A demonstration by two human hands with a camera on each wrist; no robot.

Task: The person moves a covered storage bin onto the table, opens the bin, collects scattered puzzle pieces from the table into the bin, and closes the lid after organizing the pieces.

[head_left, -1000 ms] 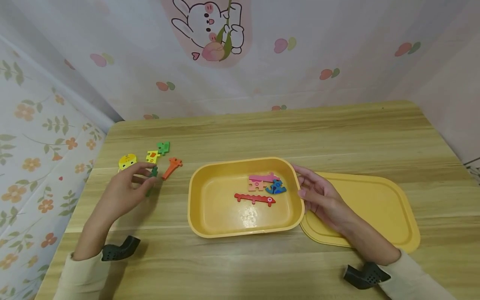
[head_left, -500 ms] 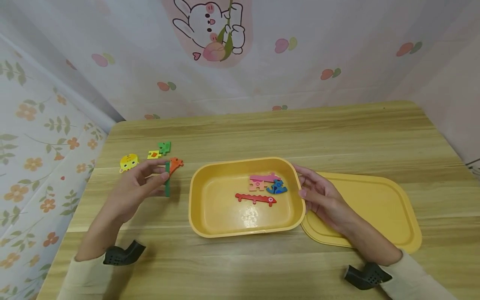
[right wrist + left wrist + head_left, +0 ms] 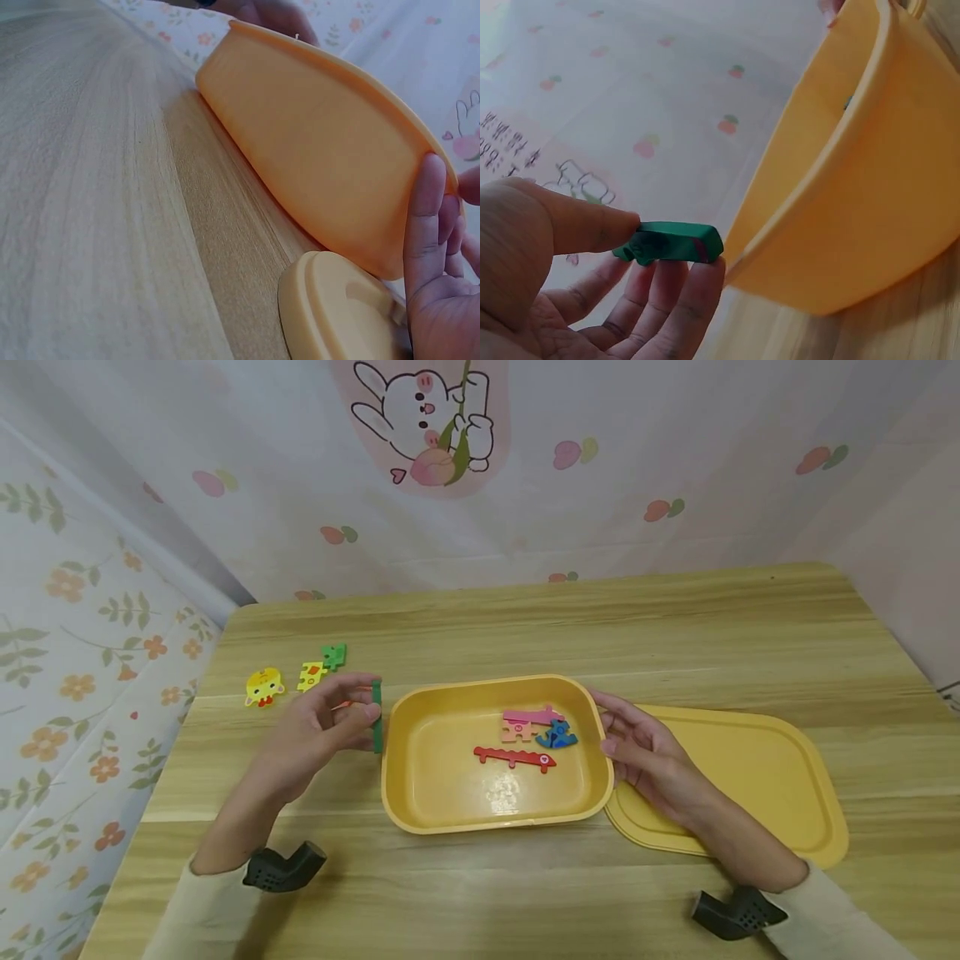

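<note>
My left hand pinches a dark green puzzle piece between thumb and fingers, right at the left rim of a yellow plastic box. In the left wrist view the green piece lies across the fingertips, beside the box wall. My right hand grips the box's right end, thumb at the rim. Inside the box lie a red caterpillar-like piece, a pink piece, a light pink one and a blue one.
A yellow lid lies on the wooden table right of the box, partly under my right hand. At the far left are a yellow animal-head piece, a yellow piece and a green piece. A printed curtain hangs behind the table.
My left hand has carried the green puzzle piece rightward to the box's left rim, and now mostly covers the orange piece on the table. My right hand keeps its hold on the box.
</note>
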